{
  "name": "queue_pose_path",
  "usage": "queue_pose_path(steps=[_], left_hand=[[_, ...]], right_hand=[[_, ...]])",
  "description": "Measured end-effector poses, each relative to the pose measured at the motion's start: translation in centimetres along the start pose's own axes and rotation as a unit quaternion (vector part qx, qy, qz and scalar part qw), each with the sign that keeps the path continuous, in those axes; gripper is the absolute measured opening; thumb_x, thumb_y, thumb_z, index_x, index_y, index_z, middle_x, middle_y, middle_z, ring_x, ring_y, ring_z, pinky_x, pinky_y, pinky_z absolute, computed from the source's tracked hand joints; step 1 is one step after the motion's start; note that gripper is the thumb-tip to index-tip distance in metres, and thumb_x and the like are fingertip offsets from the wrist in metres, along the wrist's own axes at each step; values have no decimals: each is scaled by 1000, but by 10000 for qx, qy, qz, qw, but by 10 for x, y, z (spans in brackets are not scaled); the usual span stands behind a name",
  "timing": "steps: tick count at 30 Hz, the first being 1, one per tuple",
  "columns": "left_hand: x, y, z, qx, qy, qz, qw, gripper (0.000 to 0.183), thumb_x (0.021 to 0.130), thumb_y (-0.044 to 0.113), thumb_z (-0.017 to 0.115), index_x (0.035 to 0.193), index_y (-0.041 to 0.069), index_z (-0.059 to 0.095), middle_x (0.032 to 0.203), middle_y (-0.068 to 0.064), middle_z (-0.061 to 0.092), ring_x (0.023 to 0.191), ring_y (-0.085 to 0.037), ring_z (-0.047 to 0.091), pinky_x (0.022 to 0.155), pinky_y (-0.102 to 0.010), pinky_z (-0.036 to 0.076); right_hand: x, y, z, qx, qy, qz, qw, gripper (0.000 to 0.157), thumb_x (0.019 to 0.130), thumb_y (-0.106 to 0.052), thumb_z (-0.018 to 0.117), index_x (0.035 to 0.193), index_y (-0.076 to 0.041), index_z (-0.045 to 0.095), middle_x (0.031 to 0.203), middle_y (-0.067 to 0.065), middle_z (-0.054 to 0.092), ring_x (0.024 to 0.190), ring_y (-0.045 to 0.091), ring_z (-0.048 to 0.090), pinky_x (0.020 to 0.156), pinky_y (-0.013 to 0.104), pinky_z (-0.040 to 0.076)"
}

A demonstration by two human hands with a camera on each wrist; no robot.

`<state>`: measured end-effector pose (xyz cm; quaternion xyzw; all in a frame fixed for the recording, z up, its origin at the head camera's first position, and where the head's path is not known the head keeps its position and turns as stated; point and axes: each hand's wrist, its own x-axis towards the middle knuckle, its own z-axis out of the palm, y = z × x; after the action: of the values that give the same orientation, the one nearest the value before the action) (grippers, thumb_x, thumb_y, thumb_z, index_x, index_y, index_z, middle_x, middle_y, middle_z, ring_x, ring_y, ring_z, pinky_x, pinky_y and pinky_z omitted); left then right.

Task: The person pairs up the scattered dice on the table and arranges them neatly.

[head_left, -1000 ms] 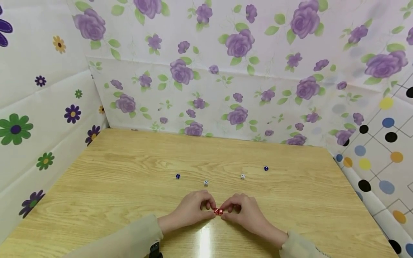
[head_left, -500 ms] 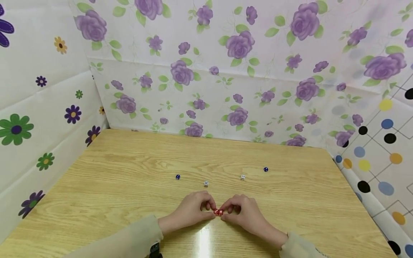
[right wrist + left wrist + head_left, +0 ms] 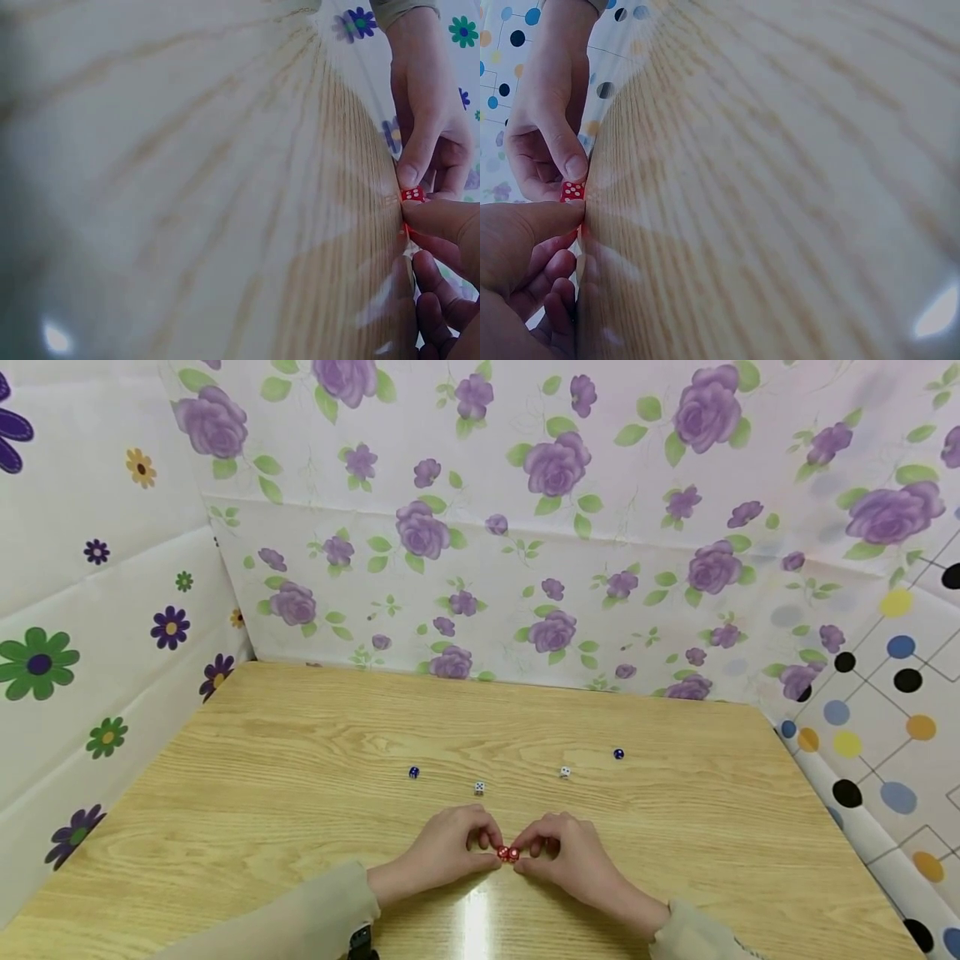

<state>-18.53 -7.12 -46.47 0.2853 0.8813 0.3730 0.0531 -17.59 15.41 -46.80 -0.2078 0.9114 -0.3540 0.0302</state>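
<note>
Two red dice stand side by side on the wooden table near its front. My left hand pinches the left red die between thumb and index finger. The right red die is pinched the same way by my right hand. The hands face each other across the pair. In the left wrist view a red die with white pips shows between the two thumbs. The right wrist view also has a red die, partly covered by fingers.
Beyond the hands lie a blue die at left, a white die, another white die and a second blue die at right. Flowered sheeting walls the back; a dotted sheet borders the right side.
</note>
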Motion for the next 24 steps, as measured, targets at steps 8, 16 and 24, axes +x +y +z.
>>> queue_pose_path(steps=[8, 16, 24], left_hand=[[0, -1, 1, -42, 23, 33, 10000, 15, 78, 20, 83, 87, 18, 71, 81, 6, 63, 72, -1, 52, 66, -15, 40], [0, 0, 1, 27, 22, -42, 10000, 15, 79, 22, 83, 87, 19, 71, 81, 8, 62, 72, 0, 51, 68, -16, 40], [0, -2, 0, -4, -32, -47, 10000, 17, 78, 23, 83, 89, 19, 71, 82, 7, 63, 71, 0, 51, 67, -16, 40]], right_hand=[[0, 0, 0, -21, -22, 15, 10000, 17, 76, -32, 85, 85, -42, 73, 73, -19, 61, 71, 4, 48, 67, 20, 37], [0, 1, 0, -17, -45, -77, 10000, 17, 76, -31, 85, 85, -39, 73, 74, -17, 61, 71, 4, 49, 68, 20, 38], [0, 1, 0, -2, -33, -68, 10000, 16, 77, -31, 84, 85, -40, 73, 74, -18, 60, 72, 4, 49, 68, 21, 38]])
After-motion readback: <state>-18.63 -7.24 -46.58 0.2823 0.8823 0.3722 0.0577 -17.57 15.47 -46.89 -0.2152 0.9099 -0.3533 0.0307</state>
